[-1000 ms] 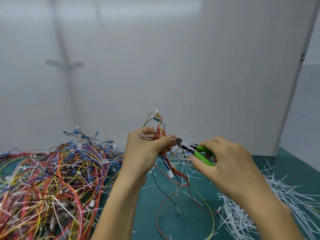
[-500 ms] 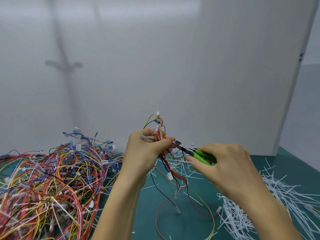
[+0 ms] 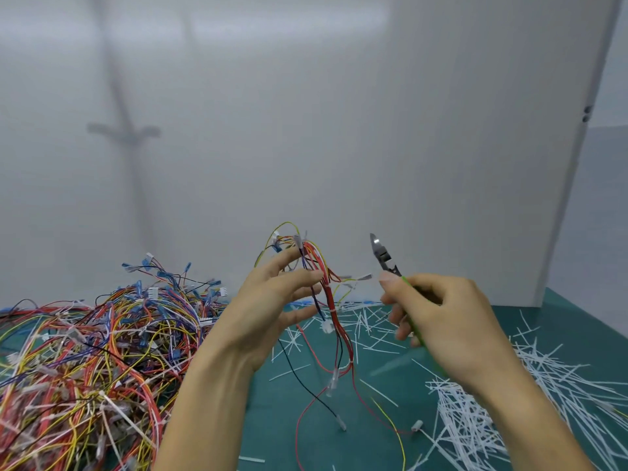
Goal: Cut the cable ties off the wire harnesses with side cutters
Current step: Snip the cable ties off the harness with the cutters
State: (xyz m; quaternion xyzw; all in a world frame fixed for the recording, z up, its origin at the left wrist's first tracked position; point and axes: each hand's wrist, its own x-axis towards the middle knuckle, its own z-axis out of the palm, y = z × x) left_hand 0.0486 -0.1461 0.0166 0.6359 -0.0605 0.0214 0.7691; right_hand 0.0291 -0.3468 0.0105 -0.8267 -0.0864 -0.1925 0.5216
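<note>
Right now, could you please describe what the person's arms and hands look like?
Both the left hand and the right hand are bare: no gloves, rings or watch show. The left forearm and right forearm are bare too, with no sleeve in view down to the picture's edge.

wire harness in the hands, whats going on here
A person is partway through stripping cable ties. The left hand holds one wire harness up by the fingertips, its loose ends trailing down to the green mat. The right hand grips green-handled side cutters, blades pointing up and clear of the wires, so no cut is being made right now. A big pile of harnesses lies on the left, and cut white ties are heaped on the right.
</note>
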